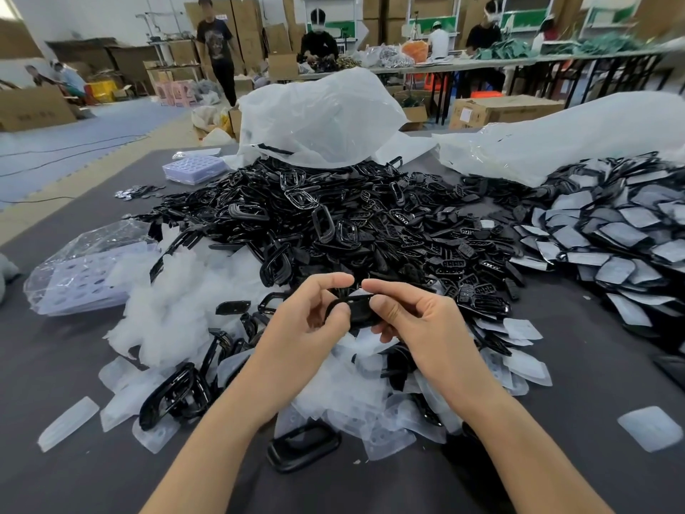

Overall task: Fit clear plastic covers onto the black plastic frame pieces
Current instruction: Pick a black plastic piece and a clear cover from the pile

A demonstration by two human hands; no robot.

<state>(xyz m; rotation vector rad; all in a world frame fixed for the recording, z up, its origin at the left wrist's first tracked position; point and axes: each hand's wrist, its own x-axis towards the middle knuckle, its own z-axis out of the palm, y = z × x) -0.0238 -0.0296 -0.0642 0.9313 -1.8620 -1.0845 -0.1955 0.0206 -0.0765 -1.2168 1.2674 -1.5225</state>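
Note:
Both hands meet over the middle of the dark table, holding one black plastic frame piece point(358, 309) between them. My left hand point(307, 320) pinches its left end with thumb and fingers. My right hand point(415, 320) grips its right end, forefinger stretched over the top edge. A bit of clear cover point(356, 292) shows at the piece's top edge; whether it is seated I cannot tell. A large heap of black frame pieces point(333, 224) lies just beyond the hands. Loose clear plastic covers point(178, 317) are scattered under and left of my wrists.
Covered black pieces point(611, 239) are piled at the right. Purple trays in clear wrap point(85, 276) lie at the left, another purple tray point(195, 169) farther back. Big white plastic bags point(318, 120) rise behind the heap. People work at tables in the background.

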